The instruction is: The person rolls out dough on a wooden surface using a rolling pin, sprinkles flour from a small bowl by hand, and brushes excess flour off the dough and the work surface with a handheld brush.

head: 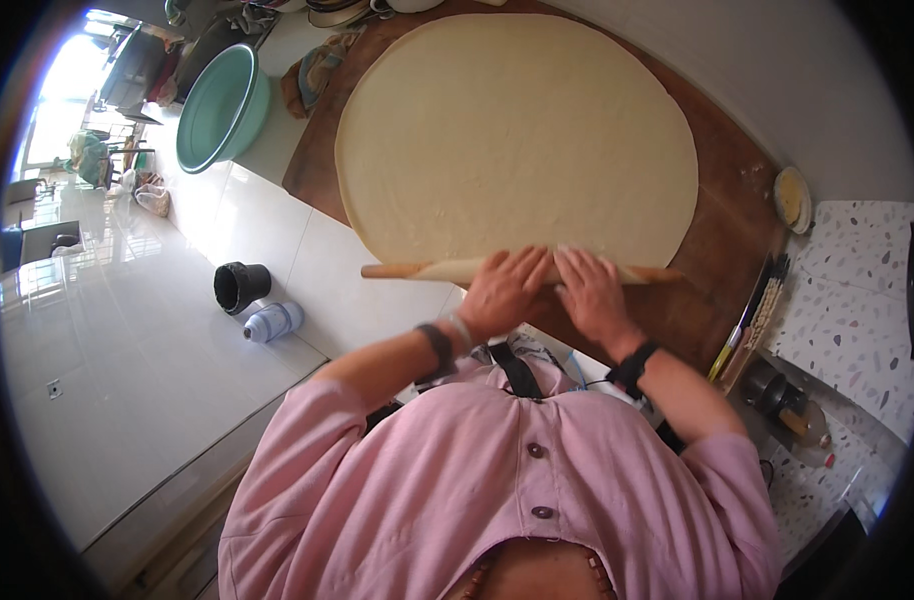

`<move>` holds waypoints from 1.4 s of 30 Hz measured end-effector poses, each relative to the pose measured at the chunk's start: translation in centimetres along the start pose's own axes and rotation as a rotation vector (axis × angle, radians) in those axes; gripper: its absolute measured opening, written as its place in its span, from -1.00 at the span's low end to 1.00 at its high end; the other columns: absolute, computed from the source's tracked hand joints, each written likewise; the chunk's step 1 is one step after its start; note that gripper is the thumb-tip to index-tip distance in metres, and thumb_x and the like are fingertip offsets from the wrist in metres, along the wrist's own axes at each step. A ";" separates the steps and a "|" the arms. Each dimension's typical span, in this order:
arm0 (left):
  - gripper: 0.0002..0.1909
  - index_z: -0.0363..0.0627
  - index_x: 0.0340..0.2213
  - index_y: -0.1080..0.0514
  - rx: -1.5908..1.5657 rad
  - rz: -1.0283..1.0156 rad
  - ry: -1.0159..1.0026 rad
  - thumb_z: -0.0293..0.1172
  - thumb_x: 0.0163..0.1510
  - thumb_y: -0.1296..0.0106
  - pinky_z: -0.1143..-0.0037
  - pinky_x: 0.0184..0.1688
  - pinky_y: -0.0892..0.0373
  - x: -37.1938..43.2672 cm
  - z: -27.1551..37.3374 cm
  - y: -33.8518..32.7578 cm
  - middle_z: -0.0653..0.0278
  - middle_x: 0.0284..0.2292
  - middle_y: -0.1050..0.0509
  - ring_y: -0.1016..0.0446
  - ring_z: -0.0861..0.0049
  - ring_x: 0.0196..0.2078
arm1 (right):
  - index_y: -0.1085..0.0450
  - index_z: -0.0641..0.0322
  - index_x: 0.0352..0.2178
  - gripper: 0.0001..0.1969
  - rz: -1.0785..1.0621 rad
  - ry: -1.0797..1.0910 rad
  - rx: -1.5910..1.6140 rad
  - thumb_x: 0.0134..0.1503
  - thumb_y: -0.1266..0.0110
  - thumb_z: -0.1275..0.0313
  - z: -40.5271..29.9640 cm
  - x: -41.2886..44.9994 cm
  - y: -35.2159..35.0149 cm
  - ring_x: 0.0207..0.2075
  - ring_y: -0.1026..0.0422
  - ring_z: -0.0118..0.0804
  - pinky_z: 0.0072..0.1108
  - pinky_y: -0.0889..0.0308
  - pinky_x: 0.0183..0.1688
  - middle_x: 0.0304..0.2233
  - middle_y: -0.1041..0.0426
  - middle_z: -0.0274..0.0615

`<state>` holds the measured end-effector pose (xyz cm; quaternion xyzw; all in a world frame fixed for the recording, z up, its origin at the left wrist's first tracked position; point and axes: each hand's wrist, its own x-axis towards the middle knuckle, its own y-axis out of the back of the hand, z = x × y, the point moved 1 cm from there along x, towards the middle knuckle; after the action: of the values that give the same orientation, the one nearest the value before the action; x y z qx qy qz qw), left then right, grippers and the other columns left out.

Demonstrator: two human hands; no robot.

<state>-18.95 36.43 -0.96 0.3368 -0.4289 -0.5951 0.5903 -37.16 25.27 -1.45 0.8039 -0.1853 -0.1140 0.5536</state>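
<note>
A large, thin round sheet of dough [517, 135] lies over a brown wooden board [734, 217]. Its near edge is wrapped around a wooden rolling pin [393, 271], whose bare tapered ends stick out on both sides. My left hand [508, 289] rests on the dough-wrapped pin just left of its middle, palm down with the fingers pointing away from me. Close beside it, my right hand [592, 292] lies on the wrapped pin too, its fingertips near those of the left. Neither hand's fingers are seen closing around the pin.
Left of the board are a green plastic basin [221, 109] and a crumpled cloth [318, 71]. A black bin [241, 286] and a blue-white bottle [274, 322] are on the left below. At the right are a small bowl [792, 200] and a speckled counter [847, 285].
</note>
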 end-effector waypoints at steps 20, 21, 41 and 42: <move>-0.46 -0.36 0.10 -0.34 0.270 0.059 0.843 -0.17 0.25 0.01 0.20 0.20 -0.28 -2.6 -17.3 5.2 -0.05 0.23 -0.24 -0.32 0.02 0.19 | -0.22 0.21 0.23 -0.40 0.053 -0.006 -0.105 0.27 0.06 0.09 0.9 4.4 1.7 0.31 -0.14 -0.12 -0.12 -0.03 0.29 0.26 -0.24 -0.19; -0.44 -0.33 0.12 -0.31 0.292 0.202 0.833 -0.16 0.24 0.01 0.19 0.20 -0.26 -2.9 -16.6 5.3 -0.03 0.21 -0.26 -0.32 0.05 0.18 | -0.22 0.21 0.23 -0.40 0.048 -0.016 -0.106 0.27 0.06 0.09 1.1 4.3 1.7 0.31 -0.14 -0.12 -0.12 -0.03 0.29 0.26 -0.24 -0.19; -0.44 -0.16 0.17 -0.31 0.027 0.009 0.247 -0.23 0.17 -0.06 0.15 0.33 -0.11 -1.3 -4.2 3.2 0.12 0.24 -0.28 -0.19 0.23 0.34 | -0.26 0.19 0.21 -0.41 0.084 0.001 -0.147 0.25 0.05 0.06 1.5 4.4 0.9 0.30 -0.17 -0.14 -0.12 -0.06 0.27 0.25 -0.27 -0.20; -0.42 -0.13 0.18 -0.31 0.044 0.007 0.211 -0.21 0.16 -0.08 0.14 0.34 -0.08 -1.9 -2.7 2.9 0.14 0.24 -0.29 -0.19 0.25 0.34 | -0.26 0.19 0.21 -0.41 0.086 -0.003 -0.143 0.25 0.05 0.06 1.5 4.5 0.9 0.30 -0.17 -0.14 -0.12 -0.06 0.27 0.25 -0.27 -0.20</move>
<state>-15.18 38.22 0.36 0.4090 -0.3787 -0.5447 0.6266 -33.88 21.78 -1.05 0.7533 -0.2120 -0.1042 0.6139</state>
